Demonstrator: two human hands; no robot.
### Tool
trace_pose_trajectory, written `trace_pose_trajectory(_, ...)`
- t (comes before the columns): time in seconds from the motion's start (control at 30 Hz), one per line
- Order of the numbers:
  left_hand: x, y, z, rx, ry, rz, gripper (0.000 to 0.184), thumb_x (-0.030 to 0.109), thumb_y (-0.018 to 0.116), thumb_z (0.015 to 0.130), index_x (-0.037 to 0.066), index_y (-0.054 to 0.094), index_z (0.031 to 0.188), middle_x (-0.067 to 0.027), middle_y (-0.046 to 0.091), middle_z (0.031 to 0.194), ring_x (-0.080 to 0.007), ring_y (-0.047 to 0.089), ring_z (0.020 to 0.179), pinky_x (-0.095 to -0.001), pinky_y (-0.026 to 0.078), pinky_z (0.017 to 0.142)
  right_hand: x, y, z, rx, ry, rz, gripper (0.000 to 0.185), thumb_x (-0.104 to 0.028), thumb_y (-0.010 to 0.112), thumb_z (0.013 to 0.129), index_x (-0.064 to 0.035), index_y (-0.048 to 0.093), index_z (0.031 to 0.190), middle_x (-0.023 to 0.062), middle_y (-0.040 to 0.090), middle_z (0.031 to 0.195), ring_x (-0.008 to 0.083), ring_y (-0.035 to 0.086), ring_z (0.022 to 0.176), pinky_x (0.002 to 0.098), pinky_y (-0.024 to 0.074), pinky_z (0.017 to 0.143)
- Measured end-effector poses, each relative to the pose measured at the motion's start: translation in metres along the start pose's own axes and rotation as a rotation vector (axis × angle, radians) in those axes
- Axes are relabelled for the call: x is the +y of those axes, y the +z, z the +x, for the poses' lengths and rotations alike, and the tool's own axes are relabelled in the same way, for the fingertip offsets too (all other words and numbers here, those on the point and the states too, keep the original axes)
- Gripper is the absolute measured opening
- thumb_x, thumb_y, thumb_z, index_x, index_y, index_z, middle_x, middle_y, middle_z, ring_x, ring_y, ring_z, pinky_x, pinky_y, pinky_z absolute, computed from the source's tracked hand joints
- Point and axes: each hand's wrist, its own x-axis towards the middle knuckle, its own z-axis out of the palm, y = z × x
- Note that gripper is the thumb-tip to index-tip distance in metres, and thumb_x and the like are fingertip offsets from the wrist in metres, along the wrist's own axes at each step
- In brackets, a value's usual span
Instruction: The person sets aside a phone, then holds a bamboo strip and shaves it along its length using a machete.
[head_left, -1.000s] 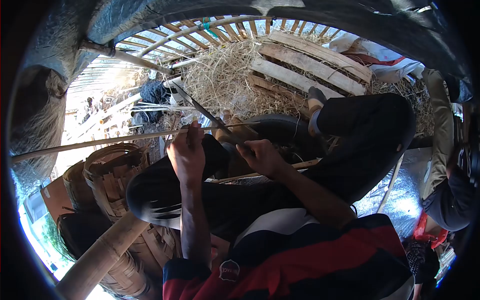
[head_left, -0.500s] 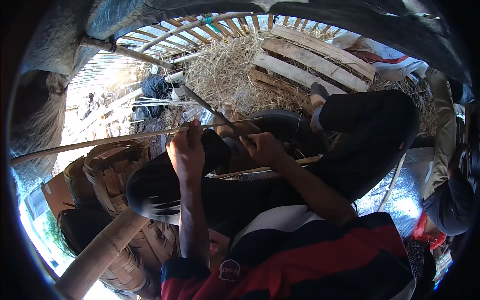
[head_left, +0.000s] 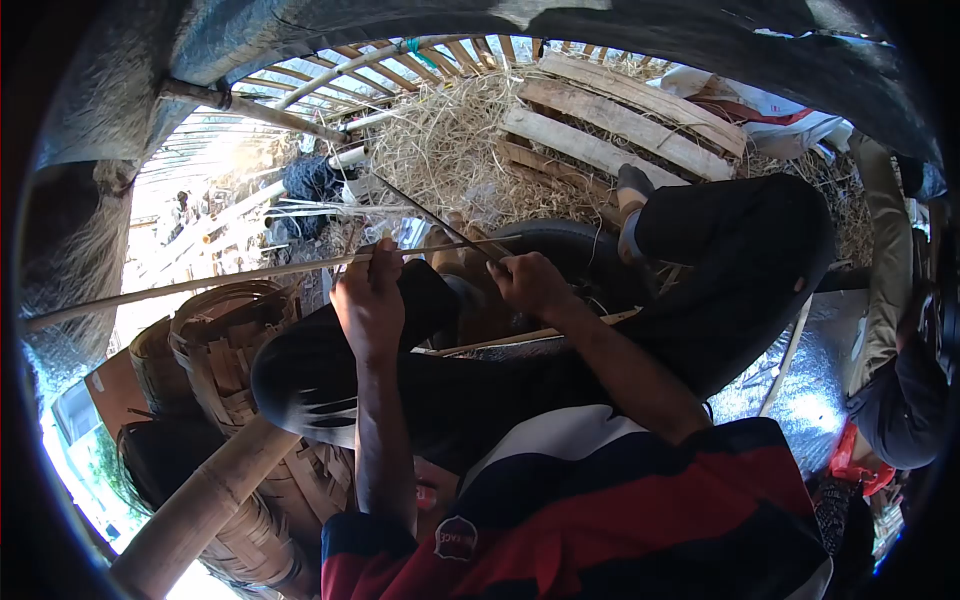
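Note:
My left hand (head_left: pixel 368 300) is closed around a long thin bamboo strip (head_left: pixel 200 284), which runs from the far left to just past my right hand's knife. In my right hand (head_left: pixel 532 287) is the handle end of a long dark knife (head_left: pixel 430 216), its blade pointing up and left. The blade crosses the strip between my two hands; whether it touches the strip cannot be made out. My right fingers are wrapped round the handle, which they mostly hide.
Woven bamboo baskets (head_left: pixel 215 350) and a thick bamboo pole (head_left: pixel 215 490) are at the left. A dark tyre (head_left: pixel 570 250) lies beyond my hands. Wooden slats (head_left: pixel 600 140) rest on shavings (head_left: pixel 440 140). Another person's sleeve (head_left: pixel 905 405) shows at the right.
My right hand has moved slightly right and up from its place a second ago. The knife has turned so its blade looks thinner, and its tip has shifted right. My left hand stays nearly still.

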Motion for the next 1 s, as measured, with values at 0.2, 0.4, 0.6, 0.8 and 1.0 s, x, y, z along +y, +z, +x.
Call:
trace_pose_trajectory(0.2, 0.006, 0.002, -0.001, -0.065, -0.022, 0.035, 0.030, 0.021, 0.055, 0.095, -0.008, 0.065, 0.095, -0.0126, 0.068, 0.077, -0.0167, 0.067, 0.072, -0.0290, 0.056, 0.068, -0.038, -0.016, -0.005, 0.086, -0.156, 0.006, 0.035, -0.032, 0.055, 0.090, -0.0026, 0.064, 0.071, 0.0206, 0.061, 0.065, 0.0389, 0.063, 0.067, 0.0463, 0.0505, 0.064)
trace_pose_trajectory(0.4, 0.001, -0.002, 0.001, -0.090, -0.015, 0.072, 0.031, 0.022, 0.055, 0.095, -0.008, 0.065, 0.095, -0.0124, 0.068, 0.077, -0.0166, 0.067, 0.072, -0.0292, 0.056, 0.068, -0.002, -0.003, 0.001, 0.053, -0.093, -0.060, 0.034, -0.032, 0.055, 0.089, -0.0029, 0.064, 0.074, 0.0192, 0.063, 0.069, 0.0384, 0.064, 0.070, 0.0469, 0.0510, 0.066)
trace_pose_trajectory(0.6, 0.002, 0.000, -0.001, -0.057, -0.052, 0.036, 0.030, 0.021, 0.054, 0.095, -0.008, 0.065, 0.097, -0.0131, 0.068, 0.077, -0.0174, 0.068, 0.074, -0.0299, 0.056, 0.069, -0.014, -0.004, 0.002, 0.066, -0.095, -0.069, 0.031, -0.031, 0.057, 0.088, -0.0029, 0.065, 0.076, 0.0208, 0.062, 0.068, 0.0388, 0.063, 0.069, 0.0467, 0.0505, 0.064)
trace_pose_trajectory(0.8, 0.005, -0.002, -0.002, -0.065, -0.079, 0.063, 0.031, 0.023, 0.055, 0.095, -0.007, 0.066, 0.096, -0.0136, 0.069, 0.078, -0.0169, 0.068, 0.073, -0.0295, 0.056, 0.068, 0.021, 0.011, -0.002, 0.019, -0.029, -0.088, 0.036, -0.035, 0.052, 0.089, -0.0041, 0.067, 0.080, 0.0225, 0.065, 0.075, 0.0383, 0.066, 0.076, 0.0463, 0.0531, 0.072)
trace_pose_trajectory(1.0, 0.000, -0.001, 0.000, -0.053, -0.025, 0.175, 0.034, 0.026, 0.055, 0.095, -0.006, 0.066, 0.094, -0.0123, 0.068, 0.074, -0.0151, 0.067, 0.071, -0.0284, 0.054, 0.064, 0.042, 0.017, 0.005, 0.062, 0.054, -0.177, 0.037, -0.036, 0.056, 0.087, -0.0028, 0.065, 0.074, 0.0204, 0.064, 0.070, 0.0394, 0.064, 0.071, 0.0468, 0.0527, 0.067)
